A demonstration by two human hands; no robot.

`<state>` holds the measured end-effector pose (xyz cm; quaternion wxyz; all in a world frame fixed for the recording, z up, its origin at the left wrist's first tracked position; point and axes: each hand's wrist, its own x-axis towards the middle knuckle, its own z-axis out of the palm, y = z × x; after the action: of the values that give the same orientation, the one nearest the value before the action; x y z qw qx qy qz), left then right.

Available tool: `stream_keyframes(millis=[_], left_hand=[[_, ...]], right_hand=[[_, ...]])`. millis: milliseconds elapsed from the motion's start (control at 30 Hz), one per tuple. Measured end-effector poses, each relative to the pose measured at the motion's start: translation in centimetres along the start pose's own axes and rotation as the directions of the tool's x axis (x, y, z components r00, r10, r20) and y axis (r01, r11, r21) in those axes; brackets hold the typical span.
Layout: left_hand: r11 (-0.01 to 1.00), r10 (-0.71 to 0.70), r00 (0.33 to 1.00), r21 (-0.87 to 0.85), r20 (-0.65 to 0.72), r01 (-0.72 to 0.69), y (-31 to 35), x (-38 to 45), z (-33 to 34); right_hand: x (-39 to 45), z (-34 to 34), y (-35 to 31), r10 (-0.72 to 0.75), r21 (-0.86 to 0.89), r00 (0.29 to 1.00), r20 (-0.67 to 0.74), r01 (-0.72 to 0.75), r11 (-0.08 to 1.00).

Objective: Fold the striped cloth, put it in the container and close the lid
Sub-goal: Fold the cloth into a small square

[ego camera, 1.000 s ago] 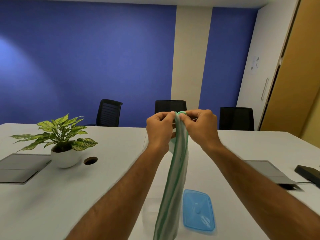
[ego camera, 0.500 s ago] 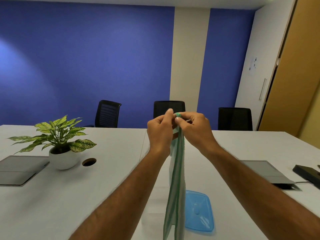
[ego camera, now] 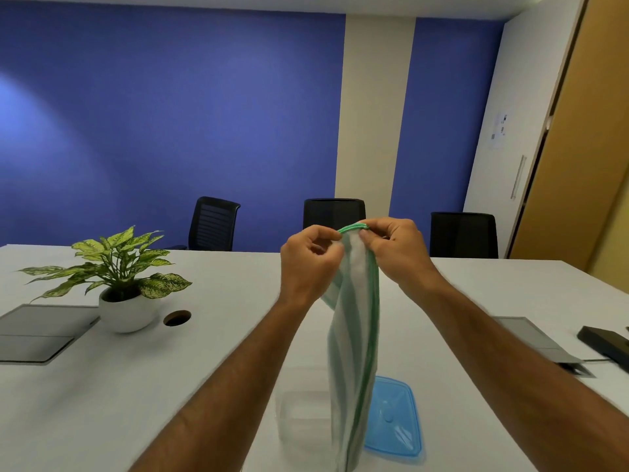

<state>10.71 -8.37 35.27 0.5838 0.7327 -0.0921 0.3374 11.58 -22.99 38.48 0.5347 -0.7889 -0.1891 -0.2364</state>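
Note:
A white cloth with green stripes (ego camera: 354, 342) hangs straight down in front of me, held up by its top edge. My left hand (ego camera: 308, 264) pinches that edge on the left and my right hand (ego camera: 396, 252) pinches it on the right, a short span of green hem showing between them. Below, on the white table (ego camera: 211, 369), stands a clear plastic container (ego camera: 299, 420), open, partly hidden behind the cloth. Its blue lid (ego camera: 394, 417) lies flat on the table just right of it.
A potted plant in a white bowl (ego camera: 126, 294) stands at the left beside a round cable hole (ego camera: 177, 317) and a grey floor-box panel (ego camera: 41, 332). Another grey panel (ego camera: 531, 338) and a black device (ego camera: 606, 342) are at the right. Black chairs line the far side.
My hands have drawn slightly apart along the cloth's top edge, opening a short stretch of hem between them. The cloth hangs a little wider than before.

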Motion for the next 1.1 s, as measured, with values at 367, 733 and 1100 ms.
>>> stream_keyframes(millis=[367,733,1100], left_hand=[[0.798,0.16,0.977,0.563,0.143,-0.213,-4.8,1.4,-3.2],[0.833,0.187,0.937,0.458,0.294,-0.31,-4.3,1.8,-4.0],[0.723,0.294,0.877,0.511,0.381,-0.465,-3.4,3.5,-4.7]], right_hand=[[0.3,-2.1,0.3,0.071,0.139,0.997,0.036,-0.075,0.987],[-0.1,-3.6,0.7,0.063,0.154,0.998,0.026,-0.066,0.986],[-0.2,-5.5,1.5,0.084,0.095,0.995,0.059,-0.089,0.991]])
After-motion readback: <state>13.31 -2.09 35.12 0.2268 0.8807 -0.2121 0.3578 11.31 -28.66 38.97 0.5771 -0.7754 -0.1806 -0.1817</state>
